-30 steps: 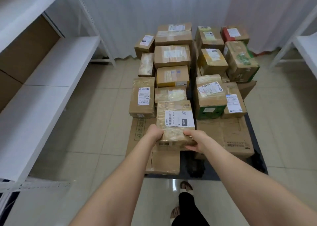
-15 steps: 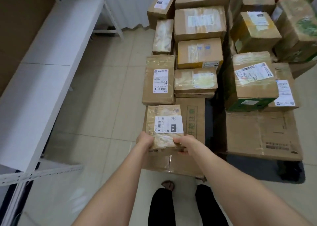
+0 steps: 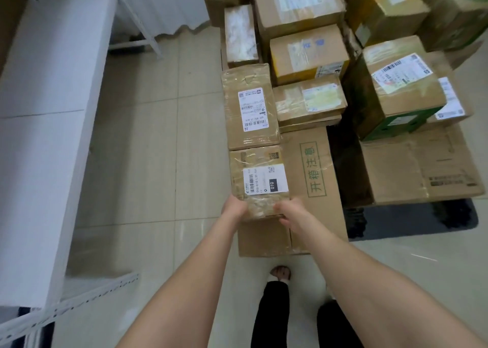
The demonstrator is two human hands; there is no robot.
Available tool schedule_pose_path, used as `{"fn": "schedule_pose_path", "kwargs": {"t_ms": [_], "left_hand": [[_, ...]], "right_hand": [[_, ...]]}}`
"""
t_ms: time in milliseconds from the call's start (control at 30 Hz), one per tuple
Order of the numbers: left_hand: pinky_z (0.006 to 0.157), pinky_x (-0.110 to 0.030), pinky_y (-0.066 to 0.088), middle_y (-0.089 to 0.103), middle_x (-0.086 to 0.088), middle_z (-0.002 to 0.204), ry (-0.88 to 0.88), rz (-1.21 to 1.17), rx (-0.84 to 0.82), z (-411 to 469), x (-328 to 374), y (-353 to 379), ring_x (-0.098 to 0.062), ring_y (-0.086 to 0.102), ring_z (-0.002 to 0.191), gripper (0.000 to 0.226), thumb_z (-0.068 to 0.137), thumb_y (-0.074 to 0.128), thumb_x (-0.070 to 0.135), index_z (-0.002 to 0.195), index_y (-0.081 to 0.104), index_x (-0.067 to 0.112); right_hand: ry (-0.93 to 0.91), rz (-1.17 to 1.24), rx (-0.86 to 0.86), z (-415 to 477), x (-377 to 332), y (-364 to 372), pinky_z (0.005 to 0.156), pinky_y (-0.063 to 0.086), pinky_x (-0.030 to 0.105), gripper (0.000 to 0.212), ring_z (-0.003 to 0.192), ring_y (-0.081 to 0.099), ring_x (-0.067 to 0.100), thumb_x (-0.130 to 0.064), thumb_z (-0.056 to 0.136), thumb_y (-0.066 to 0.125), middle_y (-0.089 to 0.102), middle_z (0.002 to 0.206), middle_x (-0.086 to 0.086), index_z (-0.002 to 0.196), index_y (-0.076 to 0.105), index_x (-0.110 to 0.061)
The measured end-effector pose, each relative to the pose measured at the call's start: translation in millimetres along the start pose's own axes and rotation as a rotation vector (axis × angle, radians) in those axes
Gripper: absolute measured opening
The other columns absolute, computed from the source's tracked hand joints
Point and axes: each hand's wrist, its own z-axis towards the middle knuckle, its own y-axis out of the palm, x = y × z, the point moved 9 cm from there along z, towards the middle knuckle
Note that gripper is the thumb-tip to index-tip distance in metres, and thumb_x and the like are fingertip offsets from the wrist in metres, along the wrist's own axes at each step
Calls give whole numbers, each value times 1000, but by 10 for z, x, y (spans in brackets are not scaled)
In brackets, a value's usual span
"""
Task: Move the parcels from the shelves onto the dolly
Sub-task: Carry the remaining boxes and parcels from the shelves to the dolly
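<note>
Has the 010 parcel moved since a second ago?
Yes. The 010 parcel has shifted left and down: it was right of the labelled parcel, now it lies in line with that one's near end, over the flat carton.

Operator: Where can I reach in around this stack?

Spotter: Your left is open: bare tiled floor runs between the white shelf and the cartons, room for an arm to swing.

Operator: Straight ahead?

Spotter: Blocked. The labelled parcel looks to butt against the far end of the taped parcel you hold, with boxes stacked behind it.

Operator: And right?

Spotter: The flat carton with green print has a bare top beside your right hand. Past it a dark gap drops between cartons, then the green-based box stands like a wall.

Operator: Nearer me?

Spotter: The dolly deck lies uncovered at its near right corner.
</note>
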Motion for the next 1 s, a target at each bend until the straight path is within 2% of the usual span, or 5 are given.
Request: {"fn": "schedule_pose_path", "kwargs": {"t_ms": [267,433,600,700,1000], "left_hand": [[93,-38,52,64,-13,116,62,86,45,-330,498,-260,-32,62,105,32,86,53,14,115,61,3],[73,-33,43,54,-15,120,273,243,47,-1044,1450,-126,-24,55,81,43,90,44,5,133,41,2],[73,-32,46,45,-15,138,534,413,-5,-2020,2200,531,-30,56,109,52,94,47,16,143,32,7],[65,-28,45,45,-15,137,675,492,-61,-2791,2480,1089,-28,56,103,48,95,49,17,140,37,8],[88,-32,45,48,-16,136,1073,708,-264,-5525,2146,3055,-30,51,118,51,94,49,15,141,36,3]], "right_hand": [[-174,-54,139,-408,-323,-264,102,39,35,71,132,44,30,-8,85,68,42,147,13,147,33,-8],[-356,-18,272,-1033,-702,-982,99,48,43,70,120,53,31,-20,83,68,46,142,11,146,36,-23],[-461,101,451,-1778,-697,-2152,96,44,37,64,123,49,30,-20,84,70,42,142,12,142,42,-20],[-467,172,574,-2285,-394,-2950,93,44,33,64,122,50,28,-19,82,70,44,142,11,140,44,-21],[-451,403,939,-4025,1654,-5033,101,45,37,60,120,53,30,-24,81,72,48,138,12,135,48,-20]]}}
